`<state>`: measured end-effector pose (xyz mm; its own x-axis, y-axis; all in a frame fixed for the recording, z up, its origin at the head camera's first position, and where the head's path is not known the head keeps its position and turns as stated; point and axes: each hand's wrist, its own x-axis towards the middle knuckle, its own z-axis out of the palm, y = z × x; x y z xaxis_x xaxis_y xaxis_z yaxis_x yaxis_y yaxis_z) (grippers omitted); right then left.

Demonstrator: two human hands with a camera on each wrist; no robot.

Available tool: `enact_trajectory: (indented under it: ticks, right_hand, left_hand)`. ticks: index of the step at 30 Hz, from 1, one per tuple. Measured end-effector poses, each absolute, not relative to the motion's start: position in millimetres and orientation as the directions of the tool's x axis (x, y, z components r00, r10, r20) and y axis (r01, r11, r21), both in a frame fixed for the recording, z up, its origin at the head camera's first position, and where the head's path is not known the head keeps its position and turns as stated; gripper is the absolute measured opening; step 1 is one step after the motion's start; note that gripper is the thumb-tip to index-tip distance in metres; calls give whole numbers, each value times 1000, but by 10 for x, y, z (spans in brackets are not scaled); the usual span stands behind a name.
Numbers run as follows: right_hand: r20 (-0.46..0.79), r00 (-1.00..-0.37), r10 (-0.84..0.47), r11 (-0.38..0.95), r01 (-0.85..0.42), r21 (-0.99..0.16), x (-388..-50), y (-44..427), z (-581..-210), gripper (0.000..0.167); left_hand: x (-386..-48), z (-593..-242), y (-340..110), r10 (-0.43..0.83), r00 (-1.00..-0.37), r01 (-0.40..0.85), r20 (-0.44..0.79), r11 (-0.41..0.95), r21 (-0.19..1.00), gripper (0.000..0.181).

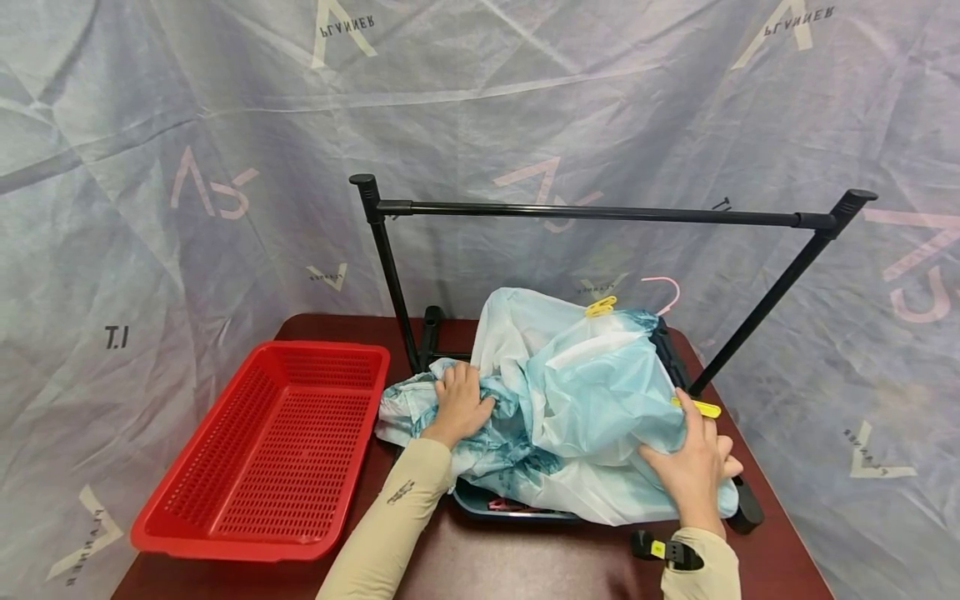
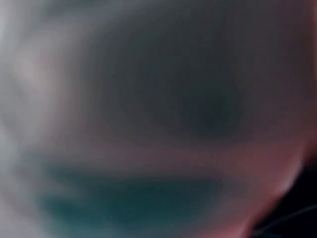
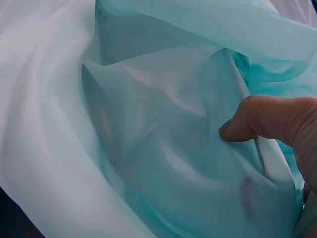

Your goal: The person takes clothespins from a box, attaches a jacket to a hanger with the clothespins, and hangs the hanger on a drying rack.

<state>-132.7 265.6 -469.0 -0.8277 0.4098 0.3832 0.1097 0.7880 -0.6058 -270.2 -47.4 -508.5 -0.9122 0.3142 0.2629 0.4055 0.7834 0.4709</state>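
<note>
A thin white and light-blue garment lies heaped in front of a black rack, with darker blue mottling on its left part. My left hand grips the bunched cloth at the left of the heap. At the right side my right hand pinches the garment, its thumb on the cloth in the right wrist view. My right index finger is close to a yellow clip. Another yellow clip and the hook of a pink hanger show at the top. Blurred cloth fills the left wrist view.
The black rack stands over the garment on the dark red table. A red perforated basket sits at the left. Under the cloth, a dark tray shows its front rim, with small red items inside.
</note>
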Motion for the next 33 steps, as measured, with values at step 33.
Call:
enact_trajectory:
  ticks: [33]
  right_hand:
    - [281,-853,441,750,178,-637,-1353,2667,-4630,146]
  left_hand:
    - [-2654,-5167,-575,297,-928,372,226,783,499,27]
